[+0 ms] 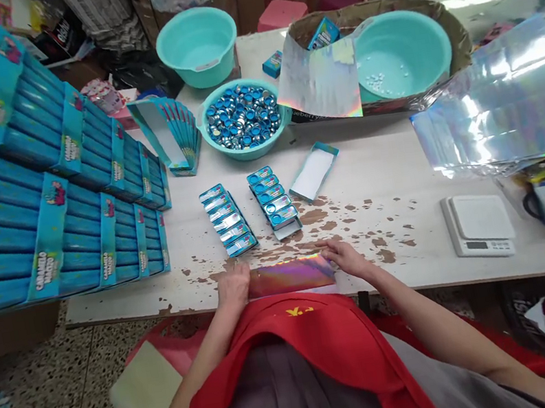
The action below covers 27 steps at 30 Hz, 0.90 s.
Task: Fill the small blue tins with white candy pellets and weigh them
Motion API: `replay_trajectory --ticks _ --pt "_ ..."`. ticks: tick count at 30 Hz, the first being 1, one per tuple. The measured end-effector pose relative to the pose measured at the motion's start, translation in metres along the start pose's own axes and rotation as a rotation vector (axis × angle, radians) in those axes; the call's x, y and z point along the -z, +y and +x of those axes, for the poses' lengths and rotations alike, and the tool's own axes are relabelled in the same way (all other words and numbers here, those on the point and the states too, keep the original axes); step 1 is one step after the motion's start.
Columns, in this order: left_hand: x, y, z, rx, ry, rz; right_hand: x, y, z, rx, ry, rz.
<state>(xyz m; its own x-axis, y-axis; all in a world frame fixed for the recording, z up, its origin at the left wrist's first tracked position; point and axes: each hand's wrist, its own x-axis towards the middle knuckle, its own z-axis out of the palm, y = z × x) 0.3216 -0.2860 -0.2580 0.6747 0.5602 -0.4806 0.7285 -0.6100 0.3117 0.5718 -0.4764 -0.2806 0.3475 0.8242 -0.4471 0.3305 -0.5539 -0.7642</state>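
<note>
A shiny holographic sheet (289, 275) lies at the table's front edge, close against the red apron, reflecting red and purple. My left hand (234, 285) is closed on its left end. At the upper right corner, my right hand (345, 256) pinches the same sheet between thumb and fingers. Just beyond it stand two rows of small blue tins, a left row (228, 220) and a right row (273, 197); the right one sits in a narrow tray. An open blue box (314, 171) with a white inside lies to their right.
A turquoise basin (205, 123) holds many small blue and silver caps. Stacked blue display boxes (48, 269) rise at the left. More holographic sheets (501, 103) and a white scale (479, 225) are at the right. A basin (396, 37) sits in a cardboard box behind.
</note>
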Motion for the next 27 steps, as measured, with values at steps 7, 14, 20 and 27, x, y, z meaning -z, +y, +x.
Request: replay_trajectory --ticks 7,14,20,27 --pt "-0.006 0.101 0.043 -0.426 -0.222 -0.226 -0.004 -0.002 -0.012 0.008 0.072 -0.003" --pt "-0.027 0.116 0.076 -0.388 -0.394 -0.425 -0.013 0.002 -0.028 0.158 0.41 -0.367" --pt "-0.027 0.115 0.081 -0.385 -0.423 -0.402 -0.022 0.004 -0.036 0.322 0.367 -0.757" --pt "-0.031 0.113 0.088 -0.379 -0.436 -0.428 -0.026 0.001 -0.047 0.36 0.315 -0.738"
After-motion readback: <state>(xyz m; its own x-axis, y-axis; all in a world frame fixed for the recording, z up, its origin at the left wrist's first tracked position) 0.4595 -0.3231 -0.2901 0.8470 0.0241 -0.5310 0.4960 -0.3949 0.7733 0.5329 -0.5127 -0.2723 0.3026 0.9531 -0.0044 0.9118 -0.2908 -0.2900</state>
